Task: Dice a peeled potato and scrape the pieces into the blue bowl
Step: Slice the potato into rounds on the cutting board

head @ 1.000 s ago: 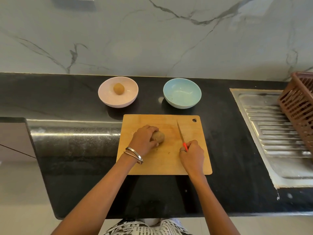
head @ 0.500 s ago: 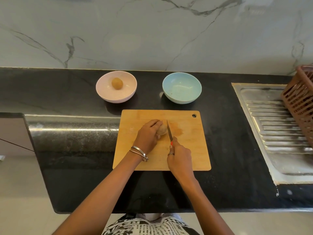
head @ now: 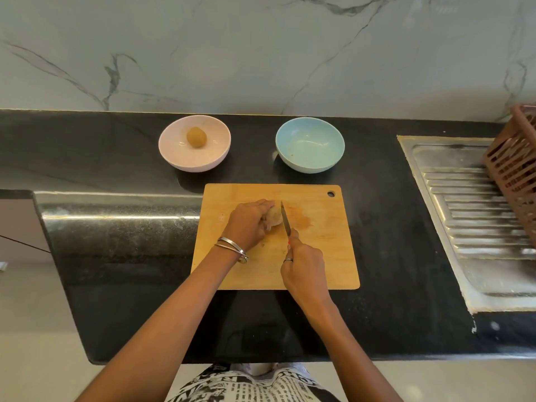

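The left hand (head: pixel 249 224) has its fingers curled over the potato (head: pixel 274 218), gripping it from the left side and pressing it onto the cutting board (head: pixel 319 256). Two metal bangles (head: pixel 232 248) sit on the left wrist. The right hand (head: pixel 304 264) is closed around the handle of the knife (head: pixel 285 220), with the index finger extended along the top toward the blade; only a small red spot of the handle shows at the fingertip. A ring is visible on one finger of this hand. The knife blade points away from the person and lies against the right face of the potato. Whether the edge has entered the potato cannot be told.

All positions below are given relative to the cutting board. The potato sits in the upper middle of the board, left of a faint stain on the wood. A hanging hole is at the board's far right corner. The blue bowl (head: pixel 309 145) stands just beyond the far edge, toward the right, with no pieces in it. The pink bowl (head: pixel 194 147) stands beyond the far left corner and contains one brown, unpeeled potato (head: pixel 196 136). The board rests on a black countertop (head: pixel 391 227). Well to the right of the board lies a steel sink drainboard (head: pixel 478 221), with a brown slatted basket (head: pixel 516 163) at its far right.
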